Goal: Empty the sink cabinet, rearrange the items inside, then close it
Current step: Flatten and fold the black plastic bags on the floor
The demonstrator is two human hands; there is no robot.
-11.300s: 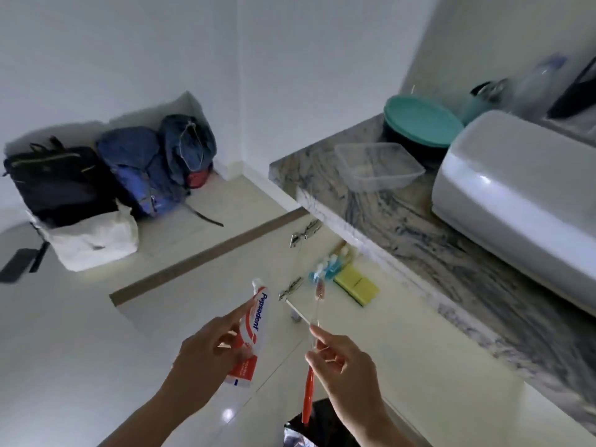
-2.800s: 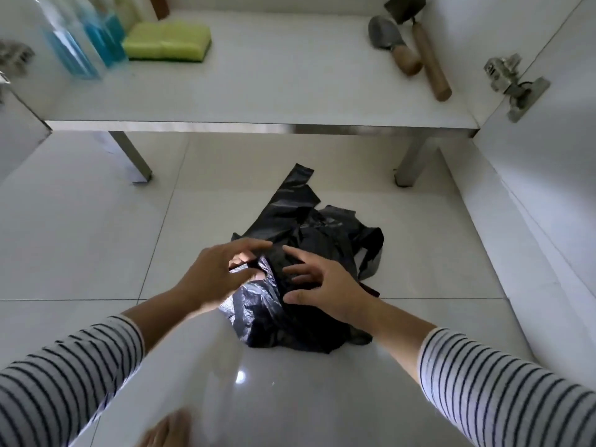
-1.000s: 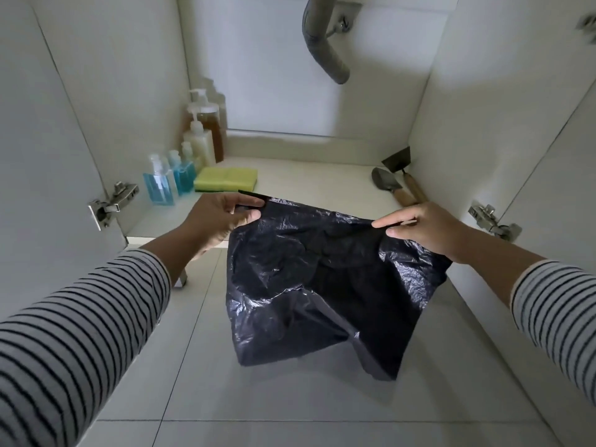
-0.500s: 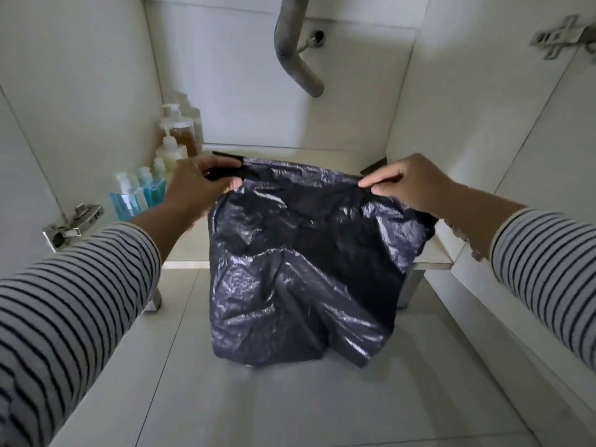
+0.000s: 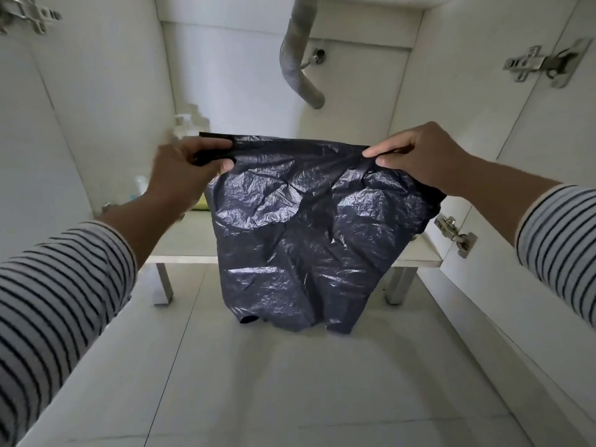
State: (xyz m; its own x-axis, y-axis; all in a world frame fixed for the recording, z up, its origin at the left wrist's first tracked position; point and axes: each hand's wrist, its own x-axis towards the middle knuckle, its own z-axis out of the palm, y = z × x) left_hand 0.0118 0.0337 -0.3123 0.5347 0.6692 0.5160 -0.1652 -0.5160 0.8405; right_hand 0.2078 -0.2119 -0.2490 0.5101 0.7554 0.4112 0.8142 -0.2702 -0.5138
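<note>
Head view, hands: my left hand (image 5: pixel 185 169) pinches the top left corner of the black bag (image 5: pixel 303 240), thumb and fingers curled round a bunched strip of it; my right hand (image 5: pixel 416 156) pinches the top right edge between thumb and forefinger; neither holds anything else.
Head view, bag: stretched flat between my hands and hanging in the air before the open cabinet, its bottom edge well above the floor (image 5: pixel 258 382); it looks limp and empty.
Head view, cabinet: the shelf (image 5: pixel 183 240) shows on both sides of the bag; a pump bottle (image 5: pixel 183 127) stands at the back left, partly behind my left hand; the drain pipe (image 5: pixel 296 59) hangs above; a door hinge (image 5: pixel 535 64) shows upper right.
Risk, grip: the plastic is thin and slick; I judge a light pinch could slip and drop one corner, so the bag crumples again.
Risk, bottles: the bag hides most of the shelf; pushing it in blind could knock the pump bottle over.
Risk, pipe: lifting higher could snag the bag on the pipe.
Change, half a second ago: the bag is spread wider and flatter, its top edge tauter; the small blue bottles on the left are now hidden by my left arm.
Change, nearly three seconds ago: the bag lay crumpled on the floor; now it is lifted.
</note>
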